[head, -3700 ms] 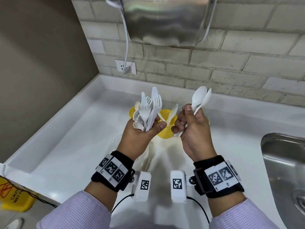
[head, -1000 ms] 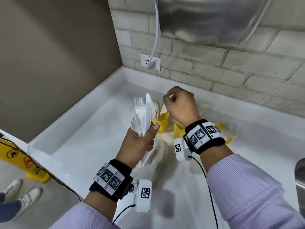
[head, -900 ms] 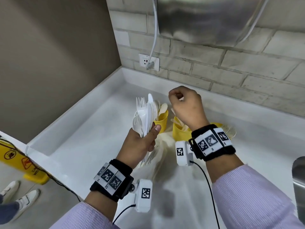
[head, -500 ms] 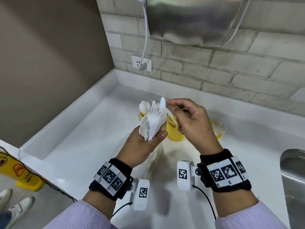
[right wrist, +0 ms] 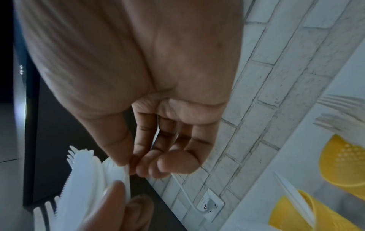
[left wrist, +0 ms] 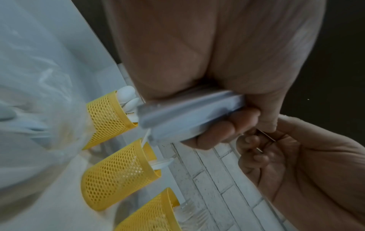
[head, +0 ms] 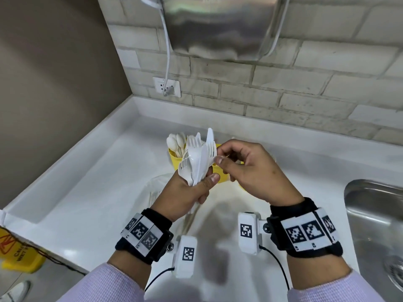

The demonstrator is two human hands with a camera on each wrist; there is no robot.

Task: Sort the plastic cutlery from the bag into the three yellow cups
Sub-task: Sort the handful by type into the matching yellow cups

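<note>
**Right hand drawing one piece from the held bundle**

The left hand (head: pixel 189 190) grips a bundle of forks and knives (head: pixel 199 159) above the bench (head: pixel 87 192). The right hand (head: pixel 250 168) pinches one piece at the bundle's right edge. Advised: pull straight along the handle, then drop into the matching yellow mesh cup (left wrist: pixel 116 176); spoons occupy the spoon cup (head: pixel 174 159).

A washroom — steel hand dryer (head: pixel 220 27) on brick-tiled wall (head: pixel 305 88), sink (head: pixel 375 225), wet-floor sign (head: pixel 15 251).

My two forearms: lilac sleeves (head: pixel 113 282); black wristbands (head: pixel 145 234) carrying white square-code tags (head: pixel 305 231); a white coded camera block (head: pixel 185 256) with a black cable (head: pixel 159 275) at each wrist.
</note>
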